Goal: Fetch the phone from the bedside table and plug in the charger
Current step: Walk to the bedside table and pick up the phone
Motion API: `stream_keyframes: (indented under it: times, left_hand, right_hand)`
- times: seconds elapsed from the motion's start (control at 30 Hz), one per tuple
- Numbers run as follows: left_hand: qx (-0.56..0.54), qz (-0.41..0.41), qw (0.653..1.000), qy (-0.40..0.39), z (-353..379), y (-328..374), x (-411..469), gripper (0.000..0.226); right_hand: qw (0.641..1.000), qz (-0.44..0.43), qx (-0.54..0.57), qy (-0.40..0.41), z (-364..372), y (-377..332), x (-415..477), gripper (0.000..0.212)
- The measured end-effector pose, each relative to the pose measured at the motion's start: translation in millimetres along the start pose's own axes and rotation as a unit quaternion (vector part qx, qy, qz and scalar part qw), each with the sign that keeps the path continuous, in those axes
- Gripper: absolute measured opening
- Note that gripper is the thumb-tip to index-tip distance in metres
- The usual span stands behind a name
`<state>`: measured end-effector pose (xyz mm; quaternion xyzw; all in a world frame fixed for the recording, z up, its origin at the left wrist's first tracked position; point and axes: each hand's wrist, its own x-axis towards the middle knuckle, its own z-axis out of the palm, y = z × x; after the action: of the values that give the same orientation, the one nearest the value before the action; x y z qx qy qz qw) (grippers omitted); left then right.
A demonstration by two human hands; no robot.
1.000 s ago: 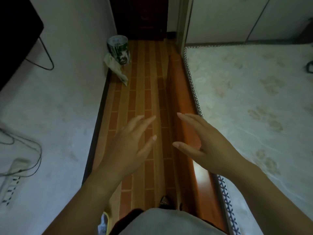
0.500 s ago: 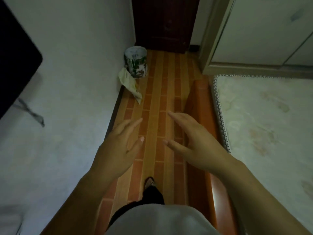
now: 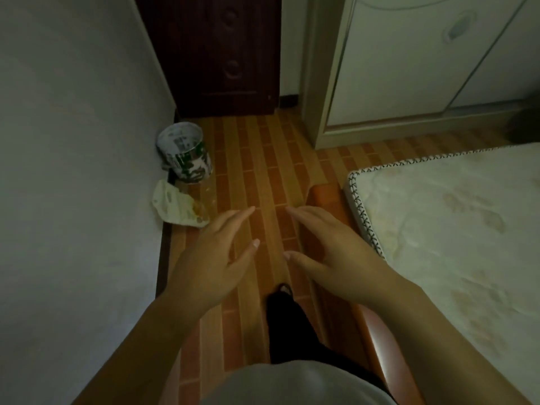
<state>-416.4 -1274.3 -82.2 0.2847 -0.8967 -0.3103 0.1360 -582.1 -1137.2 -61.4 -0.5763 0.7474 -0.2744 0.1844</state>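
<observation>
Standing in the corridor at frame centre, the left hand and right hand hang spread and empty; phone, charger and bedside table are not in view; judged light, rigid, slippery, best pinched across its long edges.

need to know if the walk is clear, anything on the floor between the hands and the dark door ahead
Nothing visible blocks the middle strip of floor. The can and crumpled wrapper sit left by the wall; the bed is right. Both hands, left hand and right hand, are empty. No phone in view.
</observation>
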Motion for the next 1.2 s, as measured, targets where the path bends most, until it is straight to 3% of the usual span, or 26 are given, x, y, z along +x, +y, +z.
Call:
stream_keyframes:
  times: [0.2, 0.57, 0.93, 1.2]
  left_hand:
    - [0.013, -0.012, 1.0, 0.022, -31, -39, 161, 0.054]
    - [-0.001, -0.036, 0.999, 0.03, -81, -122, 405, 0.059]
    - [-0.001, 0.102, 0.99, -0.096, -98, -154, 708, 0.063]
    - [-0.024, 0.246, 0.938, -0.243, -22, -81, 848, 0.053]
  right_hand:
    - [0.999, -0.011, -0.018, -0.046, -38, 52, 168, 0.07]
    - [0.996, -0.039, -0.058, -0.054, -92, 115, 431, 0.068]
    - [0.991, 0.116, -0.036, 0.064, -160, 197, 607, 0.063]
    - [0.929, 0.31, -0.042, 0.195, -210, 277, 605, 0.062]
